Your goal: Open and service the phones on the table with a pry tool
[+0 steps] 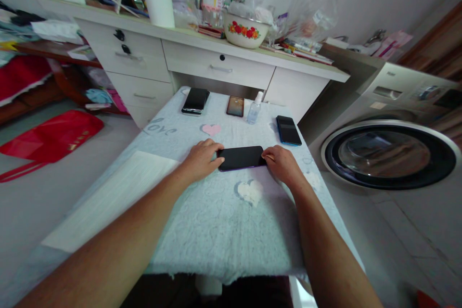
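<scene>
A smartphone (241,158) with a black screen lies sideways on the light blue cloth, between my two hands. My left hand (202,160) grips its left end, the thumb resting at the near corner and the fingers curled behind. At the opposite end, my right hand (282,162) is closed with thumb and index finger pinched at the edge of the phone. Some of the right fingers are tucked out of sight. Beyond the hands lie a stack of dark phones (196,101), a brown-screened phone (235,106), a clear spray bottle (254,109) and a blue-edged phone (288,130).
The cloth-covered table (216,231) has a pale sheet (111,202) on its left. A white desk (220,65) with a flowered bowl (246,30) and clutter stands behind. A washing machine (390,154) is on the right, and a red bag (54,137) lies on the floor.
</scene>
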### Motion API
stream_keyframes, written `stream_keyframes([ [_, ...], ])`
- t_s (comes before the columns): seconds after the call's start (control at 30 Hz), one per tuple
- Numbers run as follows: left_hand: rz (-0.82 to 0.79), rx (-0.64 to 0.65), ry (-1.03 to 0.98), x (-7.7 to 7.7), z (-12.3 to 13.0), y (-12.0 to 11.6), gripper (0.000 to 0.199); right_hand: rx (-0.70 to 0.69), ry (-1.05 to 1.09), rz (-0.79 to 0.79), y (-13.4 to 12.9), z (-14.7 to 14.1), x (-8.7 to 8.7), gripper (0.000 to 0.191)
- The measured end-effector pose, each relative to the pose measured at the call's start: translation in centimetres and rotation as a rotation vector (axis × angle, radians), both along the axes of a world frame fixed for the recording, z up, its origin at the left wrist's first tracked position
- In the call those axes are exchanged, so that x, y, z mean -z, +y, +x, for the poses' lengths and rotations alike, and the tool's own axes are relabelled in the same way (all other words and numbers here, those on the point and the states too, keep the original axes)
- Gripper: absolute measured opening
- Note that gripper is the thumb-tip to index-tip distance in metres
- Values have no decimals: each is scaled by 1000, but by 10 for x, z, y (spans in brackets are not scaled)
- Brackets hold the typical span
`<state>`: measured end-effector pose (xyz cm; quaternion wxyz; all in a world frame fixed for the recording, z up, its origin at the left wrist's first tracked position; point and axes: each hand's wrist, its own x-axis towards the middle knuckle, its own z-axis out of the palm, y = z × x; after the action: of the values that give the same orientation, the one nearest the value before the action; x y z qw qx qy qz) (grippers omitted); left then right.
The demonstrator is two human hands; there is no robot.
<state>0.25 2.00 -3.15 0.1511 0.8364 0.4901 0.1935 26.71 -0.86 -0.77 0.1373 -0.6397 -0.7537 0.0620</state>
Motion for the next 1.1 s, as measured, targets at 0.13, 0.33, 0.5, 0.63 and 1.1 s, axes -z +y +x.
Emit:
stream_keyframes([
  [0.13,-5,-1,0,-1,0,0,32,-5,6,-7,-1,1,-2,18],
  [0.33,1,7,-11,-1,0,0,30,7,7,-36,-1,3,-1,20],
  [0.5,-1,8,-7,-2,0,0,31,11,17,-26,1,3,2,20],
  [0.63,6,4,-2,-1,0,0,31,16,22,-8,2,1,3,20],
  [1.1,-5,-2,-12,-1,1,0,30,17,45,69,7,-2,12,22],
])
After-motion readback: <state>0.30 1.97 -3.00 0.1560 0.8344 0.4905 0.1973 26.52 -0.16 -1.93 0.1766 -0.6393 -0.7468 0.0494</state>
